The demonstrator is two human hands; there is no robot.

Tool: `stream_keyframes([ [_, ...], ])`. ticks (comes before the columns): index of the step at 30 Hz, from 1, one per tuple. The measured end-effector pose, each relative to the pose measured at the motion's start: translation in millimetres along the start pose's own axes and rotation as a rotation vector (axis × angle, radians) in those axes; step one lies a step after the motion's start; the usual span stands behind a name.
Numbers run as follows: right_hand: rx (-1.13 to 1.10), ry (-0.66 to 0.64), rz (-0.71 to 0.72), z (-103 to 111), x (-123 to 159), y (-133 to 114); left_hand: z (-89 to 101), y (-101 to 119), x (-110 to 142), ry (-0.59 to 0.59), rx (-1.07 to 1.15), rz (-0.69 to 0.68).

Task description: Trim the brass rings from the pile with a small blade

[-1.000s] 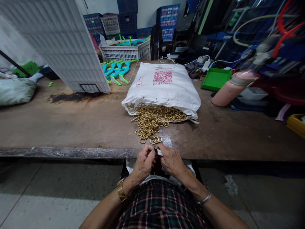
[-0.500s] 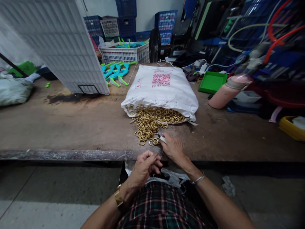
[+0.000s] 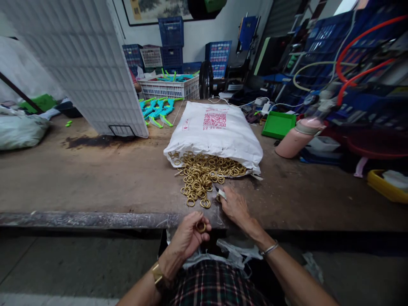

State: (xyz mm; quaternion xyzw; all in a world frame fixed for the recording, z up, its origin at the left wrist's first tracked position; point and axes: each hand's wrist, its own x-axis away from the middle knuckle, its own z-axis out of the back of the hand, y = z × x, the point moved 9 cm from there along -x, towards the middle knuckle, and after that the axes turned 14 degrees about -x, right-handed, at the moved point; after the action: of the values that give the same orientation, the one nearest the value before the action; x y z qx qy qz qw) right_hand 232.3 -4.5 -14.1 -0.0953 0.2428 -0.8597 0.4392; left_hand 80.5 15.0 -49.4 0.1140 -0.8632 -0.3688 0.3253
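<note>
Between the thumb and fingers of my left hand (image 3: 191,233) is a golden ring (image 3: 200,227), held just in front of the table edge. My right hand (image 3: 236,206) rests on the table, closed around a small tool (image 3: 221,194) with a white grip and a dark pointed tip; its exact kind is unclear. A single ring (image 3: 218,198) lies at the right fingertips, partly hidden. Left of that hand, a heap of golden rings (image 3: 196,185) spills from the open mouth of a white sack (image 3: 207,140) with red print.
A grey ribbed panel (image 3: 105,85) stands at left. Teal and green plastic frames (image 3: 159,109) lie behind, near a white crate (image 3: 168,88). On the right are a green tray (image 3: 279,125), a pink bottle (image 3: 293,142) and a yellow container (image 3: 387,187).
The view has tilted up slightly. The ring in my left hand now shows plainly. One ring has shifted right from the heap's near edge to my right fingertips.
</note>
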Motion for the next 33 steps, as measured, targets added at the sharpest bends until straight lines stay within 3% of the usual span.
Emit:
stream_keyframes([
  [6, -0.399, -0.050, 0.221, 3.1, 25.9, -31.7, 1.7, 14.6, -5.4, 0.069, -0.218, -0.093],
  [10, -0.558, -0.100, 0.274, 2.1, 39.3, -49.9, 0.7, 13.9, -4.0, 0.074, -0.347, -0.119],
  [13, -0.645, -0.127, 0.223, -1.2, 40.5, -52.1, 4.1, 13.5, -2.4, 0.099, -0.443, -0.154],
  [17, -0.800, -0.159, 0.031, -11.7, 38.1, -40.2, 7.7, 23.7, 2.2, 0.187, -0.606, -0.262],
  [22, -1.151, -0.410, -0.275, -45.7, 49.0, -33.3, 2.6, 37.2, 9.7, 0.248, -0.706, -0.398],
  [24, -1.229, -0.428, -0.345, -51.0, 51.5, -32.3, 1.1, 35.0, 9.6, 0.223, -0.702, -0.379],
  [30, -1.080, -0.226, -0.206, -30.3, 39.7, -33.6, 1.6, 19.9, 5.6, 0.107, -0.650, -0.228],
  [33, -1.001, -0.206, -0.174, -26.4, 36.9, -34.0, 1.9, 15.6, 4.2, 0.067, -0.581, -0.200],
])
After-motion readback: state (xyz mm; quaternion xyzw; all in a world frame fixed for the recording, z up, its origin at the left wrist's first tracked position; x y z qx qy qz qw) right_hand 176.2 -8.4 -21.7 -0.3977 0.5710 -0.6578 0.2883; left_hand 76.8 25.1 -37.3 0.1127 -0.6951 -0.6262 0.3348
